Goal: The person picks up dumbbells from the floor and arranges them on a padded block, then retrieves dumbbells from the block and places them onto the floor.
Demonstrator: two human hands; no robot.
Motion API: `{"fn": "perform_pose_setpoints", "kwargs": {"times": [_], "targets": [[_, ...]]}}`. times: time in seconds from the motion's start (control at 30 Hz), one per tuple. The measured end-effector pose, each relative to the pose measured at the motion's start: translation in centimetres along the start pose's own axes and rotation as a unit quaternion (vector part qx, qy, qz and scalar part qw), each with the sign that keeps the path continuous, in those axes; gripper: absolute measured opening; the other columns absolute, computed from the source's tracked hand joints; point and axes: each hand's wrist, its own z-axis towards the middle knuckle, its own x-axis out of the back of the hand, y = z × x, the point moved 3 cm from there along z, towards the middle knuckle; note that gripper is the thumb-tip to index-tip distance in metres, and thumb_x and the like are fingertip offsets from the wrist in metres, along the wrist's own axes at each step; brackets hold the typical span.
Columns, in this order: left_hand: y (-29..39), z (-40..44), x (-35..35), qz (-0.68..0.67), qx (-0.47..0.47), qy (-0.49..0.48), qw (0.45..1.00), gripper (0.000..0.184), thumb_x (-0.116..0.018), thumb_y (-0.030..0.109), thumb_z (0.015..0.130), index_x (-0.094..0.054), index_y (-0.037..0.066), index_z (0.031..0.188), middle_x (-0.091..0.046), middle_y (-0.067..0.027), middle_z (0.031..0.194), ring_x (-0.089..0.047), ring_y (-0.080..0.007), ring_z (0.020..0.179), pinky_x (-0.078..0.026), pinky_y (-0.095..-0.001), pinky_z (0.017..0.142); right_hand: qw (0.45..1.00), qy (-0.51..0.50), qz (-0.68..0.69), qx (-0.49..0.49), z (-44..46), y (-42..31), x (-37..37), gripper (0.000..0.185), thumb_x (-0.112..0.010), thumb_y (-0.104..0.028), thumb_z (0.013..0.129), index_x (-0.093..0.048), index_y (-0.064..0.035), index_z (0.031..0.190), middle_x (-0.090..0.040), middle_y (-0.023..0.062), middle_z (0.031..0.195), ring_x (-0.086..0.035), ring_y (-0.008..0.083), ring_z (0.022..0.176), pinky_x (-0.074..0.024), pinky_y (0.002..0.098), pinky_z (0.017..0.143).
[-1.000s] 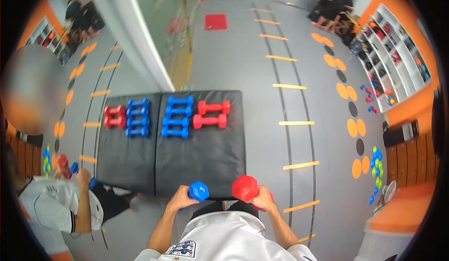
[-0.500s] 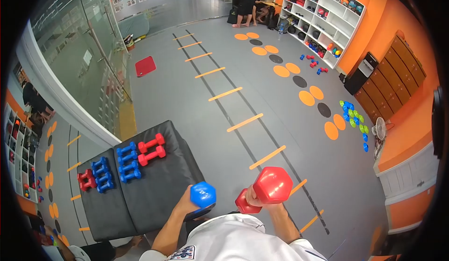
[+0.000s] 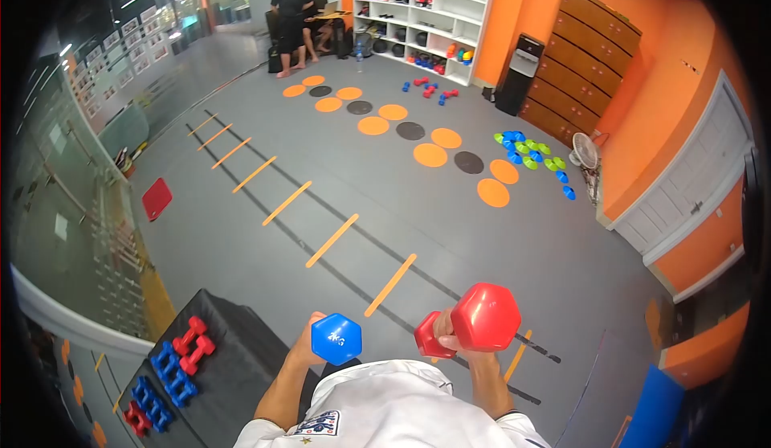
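Note:
My left hand [image 3: 309,347] is closed round a blue dumbbell [image 3: 336,339], whose hexagonal end faces me and hides most of the fingers. To its right, my right hand [image 3: 446,334] grips a red dumbbell [image 3: 486,317] by the handle, one end nearer to me and larger in view. Both dumbbells are held up in front of the white shirt, apart from each other. At the lower left, a black padded bench [image 3: 241,337] bears two red dumbbells [image 3: 193,345] beside a group of blue dumbbells [image 3: 173,374].
A floor ladder [image 3: 332,241] with orange rungs crosses ahead. Beyond it lie orange and black discs [image 3: 430,155], small cones [image 3: 530,152] and a fan [image 3: 585,151]. White shelves [image 3: 450,6] and a brown cabinet [image 3: 580,61] line the back. A person in black [image 3: 291,14] stands near a desk.
The view has swung to the right, so the bench has shifted to the lower left and the shelves, cabinet and door show more. Both hands still hold their dumbbells.

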Motion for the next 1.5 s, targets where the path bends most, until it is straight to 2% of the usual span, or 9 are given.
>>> {"fn": "perform_pose_setpoints", "kwargs": {"times": [0.17,0.37,0.47,0.8,0.97,1.07,1.2,1.27,1.5], "targets": [[-1.1,10.8,0.3,-0.029,0.05,0.069,0.996,0.02,-0.081,0.011,0.062,-0.065,0.006,0.072,-0.066,-0.0048,0.068,-0.06,-0.02,0.053,-0.045,-0.0292,0.054,0.998,0.022,-0.039,0.05,5.6,1.2,4.5,0.042,-0.087,0.002,0.061,-0.057,-0.0091,0.088,-0.057,0.0009,0.066,-0.055,0.013,0.057,-0.0465,0.0316,0.054],[-14.1,17.3,4.4,-0.027,0.08,0.045,0.995,0.05,-0.097,0.019,0.056,-0.065,0.01,0.093,-0.069,-0.0004,0.083,-0.066,-0.0143,0.073,-0.05,-0.0293,0.071,0.977,0.111,-0.174,0.047,15.5,5.3,11.0,0.049,-0.093,-0.01,0.056,-0.061,-0.0097,0.093,-0.061,0.0002,0.076,-0.059,0.0128,0.067,-0.0496,0.0311,0.061],[-19.7,22.2,7.8,0.079,0.072,0.066,0.992,0.033,-0.092,0.015,0.06,-0.065,0.011,0.08,-0.067,-0.0005,0.077,-0.066,-0.0169,0.072,-0.049,-0.0287,0.072,0.956,0.15,-0.251,0.032,21.9,7.4,13.6,0.054,-0.096,-0.015,0.053,-0.063,-0.01,0.096,-0.063,-0.0001,0.08,-0.061,0.0127,0.072,-0.0511,0.0309,0.064],[-33.7,42.1,15.4,-0.036,0.096,-0.052,0.993,0.025,-0.081,0.009,0.062,-0.057,0.005,0.065,-0.058,-0.0061,0.058,-0.055,-0.0212,0.049,-0.042,-0.0306,0.052,0.893,0.264,-0.365,-0.005,38.0,12.4,22.3,0.067,-0.101,-0.025,0.048,-0.067,-0.0092,0.103,-0.069,0.0001,0.093,-0.066,0.0131,0.084,-0.0558,0.0319,0.073],[-41.9,51.9,17.5,0.015,0.073,-0.039,0.996,0.021,-0.08,0.006,0.061,-0.06,0.005,0.064,-0.06,-0.0066,0.06,-0.057,-0.0201,0.049,-0.046,-0.0295,0.055,0.939,0.225,-0.258,0.041,47.6,16.0,29.4,0.041,-0.087,-0.001,0.061,-0.058,-0.0077,0.089,-0.058,0.0027,0.07,-0.057,0.015,0.062,-0.0494,0.033,0.058],[-48.6,57.3,18.9,0.008,0.191,-0.042,0.981,0.021,-0.082,0.013,0.057,-0.064,0.011,0.069,-0.064,-0.0033,0.067,-0.057,-0.02,0.061,-0.042,-0.0325,0.069,0.961,0.202,-0.187,0.041,56.5,16.3,34.2,0.033,-0.081,0.009,0.069,-0.055,-0.007,0.084,-0.054,0.0039,0.06,-0.054,0.0155,0.053,-0.0471,0.033,0.052],[-53.6,66.3,20.2,-0.049,0.323,0.015,0.945,0.022,-0.082,0.012,0.056,-0.064,0.013,0.07,-0.064,-0.0028,0.07,-0.057,-0.0212,0.062,-0.042,-0.0338,0.067,0.963,0.188,-0.19,0.037,67.3,16.3,39.6,0.031,-0.082,0.002,0.068,-0.058,-0.0069,0.085,-0.057,0.0045,0.063,-0.056,0.0165,0.054,-0.0477,0.0327,0.054],[-57.4,70.7,21.5,0.047,0.228,-0.009,0.973,0.021,-0.08,0.008,0.057,-0.063,0.011,0.069,-0.064,-0.0032,0.067,-0.057,-0.0185,0.058,-0.043,-0.0325,0.06,0.959,0.179,-0.215,0.043,72.0,16.4,42.4,0.03,-0.082,-0.001,0.067,-0.059,-0.0069,0.086,-0.059,0.0049,0.064,-0.057,0.017,0.055,-0.048,0.0326,0.054],[-69.6,79.4,23.5,0.045,0.278,0.013,0.96,0.017,-0.076,0.004,0.062,-0.059,0.004,0.061,-0.058,-0.0087,0.055,-0.053,-0.0182,0.046,-0.043,-0.0315,0.051,0.942,0.143,-0.301,0.036,84.9,17.9,51.1,0.03,-0.083,-0.013,0.066,-0.064,-0.0069,0.088,-0.063,0.0059,0.069,-0.06,0.0188,0.057,-0.0491,0.032,0.057]]}}
